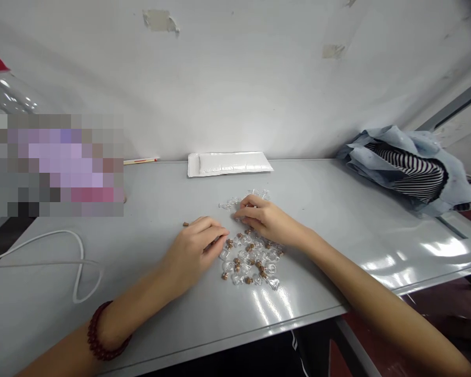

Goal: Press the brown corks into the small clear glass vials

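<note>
Small clear glass bottles with brown corks [251, 262] lie in a loose pile on the grey table [149, 319]. Behind them are several more clear glass pieces [230, 203], which seem to have no corks. My left hand [198, 246] rests at the pile's left side, thumb and fingers drawn together; what they pinch, if anything, is hidden. Over the back of the pile, my right hand [261, 214] has its fingers curled into a pinch, and I cannot make out what is between the tips. One loose cork [186, 224] lies just behind my left hand.
A white padded packet [231, 163] lies against the wall, with a thin pen-like stick [141, 161] to its left. Folded blue and striped cloth [412, 167] sits at the back right. A white cable [80, 262] loops over the left side. A blurred patch hides the back left.
</note>
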`<act>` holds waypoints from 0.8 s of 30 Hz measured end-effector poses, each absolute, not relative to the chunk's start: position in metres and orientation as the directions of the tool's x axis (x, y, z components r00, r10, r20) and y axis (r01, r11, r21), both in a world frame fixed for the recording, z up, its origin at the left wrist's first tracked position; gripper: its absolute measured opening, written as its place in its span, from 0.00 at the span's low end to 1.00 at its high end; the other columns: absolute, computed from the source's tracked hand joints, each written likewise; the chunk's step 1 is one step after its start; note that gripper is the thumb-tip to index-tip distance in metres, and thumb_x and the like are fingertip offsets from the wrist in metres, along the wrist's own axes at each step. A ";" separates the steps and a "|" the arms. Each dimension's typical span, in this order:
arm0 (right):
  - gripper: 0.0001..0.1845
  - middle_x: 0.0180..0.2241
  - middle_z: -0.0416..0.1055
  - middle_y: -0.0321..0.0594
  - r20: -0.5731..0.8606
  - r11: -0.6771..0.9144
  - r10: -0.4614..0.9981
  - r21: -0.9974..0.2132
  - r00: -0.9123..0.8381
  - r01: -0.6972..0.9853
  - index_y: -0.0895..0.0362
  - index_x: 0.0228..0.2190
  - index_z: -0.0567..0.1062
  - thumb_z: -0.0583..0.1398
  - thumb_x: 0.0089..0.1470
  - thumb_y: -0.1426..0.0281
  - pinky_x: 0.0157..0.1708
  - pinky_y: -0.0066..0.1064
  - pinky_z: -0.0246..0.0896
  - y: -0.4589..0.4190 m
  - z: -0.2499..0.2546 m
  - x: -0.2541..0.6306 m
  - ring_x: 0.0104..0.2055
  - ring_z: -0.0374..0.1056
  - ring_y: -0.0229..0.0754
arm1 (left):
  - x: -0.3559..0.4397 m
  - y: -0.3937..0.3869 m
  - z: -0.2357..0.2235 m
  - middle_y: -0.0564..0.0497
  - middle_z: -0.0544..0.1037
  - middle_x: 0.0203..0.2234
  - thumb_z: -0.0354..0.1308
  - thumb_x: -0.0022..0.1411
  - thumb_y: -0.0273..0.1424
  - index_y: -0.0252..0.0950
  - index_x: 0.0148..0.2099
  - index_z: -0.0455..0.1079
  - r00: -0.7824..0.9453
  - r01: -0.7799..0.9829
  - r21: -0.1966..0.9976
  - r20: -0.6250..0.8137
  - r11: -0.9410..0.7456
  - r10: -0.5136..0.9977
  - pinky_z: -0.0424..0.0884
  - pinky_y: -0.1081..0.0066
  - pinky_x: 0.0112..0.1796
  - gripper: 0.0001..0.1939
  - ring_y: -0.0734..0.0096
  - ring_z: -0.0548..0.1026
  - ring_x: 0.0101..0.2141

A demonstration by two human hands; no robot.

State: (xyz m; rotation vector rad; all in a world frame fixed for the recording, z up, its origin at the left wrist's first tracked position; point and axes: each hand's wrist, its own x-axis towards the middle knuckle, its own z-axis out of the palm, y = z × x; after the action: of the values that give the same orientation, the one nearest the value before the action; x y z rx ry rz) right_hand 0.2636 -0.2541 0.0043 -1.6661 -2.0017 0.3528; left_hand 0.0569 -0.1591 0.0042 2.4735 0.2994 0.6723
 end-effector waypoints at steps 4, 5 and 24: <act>0.12 0.36 0.66 0.42 0.170 0.175 0.980 -0.513 -0.100 0.841 0.59 0.40 0.76 0.54 0.56 0.76 0.32 0.30 0.61 -0.255 0.008 0.264 0.30 0.62 0.36 | 0.058 -0.160 0.010 0.53 0.78 0.31 0.54 0.62 0.25 0.35 0.36 0.75 0.821 0.152 0.719 0.291 -0.678 0.492 0.65 0.76 0.25 0.09 0.79 0.69 0.24; 0.11 0.33 0.66 0.41 0.161 0.150 0.984 -0.509 -0.077 0.848 0.59 0.37 0.76 0.55 0.54 0.77 0.31 0.30 0.60 -0.255 0.008 0.265 0.29 0.61 0.35 | 0.059 -0.161 0.011 0.53 0.78 0.31 0.54 0.61 0.26 0.36 0.36 0.76 0.810 0.168 0.758 0.258 -0.630 0.526 0.66 0.76 0.25 0.08 0.78 0.71 0.25; 0.12 0.33 0.74 0.37 -0.048 -0.032 0.993 -0.990 0.109 -0.140 0.57 0.38 0.70 0.64 0.51 0.75 0.36 0.31 0.71 -0.265 0.016 0.214 0.34 0.74 0.36 | 0.062 -0.166 0.018 0.54 0.80 0.30 0.64 0.56 0.35 0.40 0.35 0.77 0.692 0.091 0.991 -0.135 0.099 0.709 0.71 0.76 0.35 0.06 0.74 0.75 0.32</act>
State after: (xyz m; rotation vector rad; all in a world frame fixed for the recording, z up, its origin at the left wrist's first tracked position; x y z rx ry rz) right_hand 0.2142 -0.2648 0.0162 -1.1870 -1.0066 1.2174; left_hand 0.0615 -0.1655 0.0177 1.4203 0.7151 0.5198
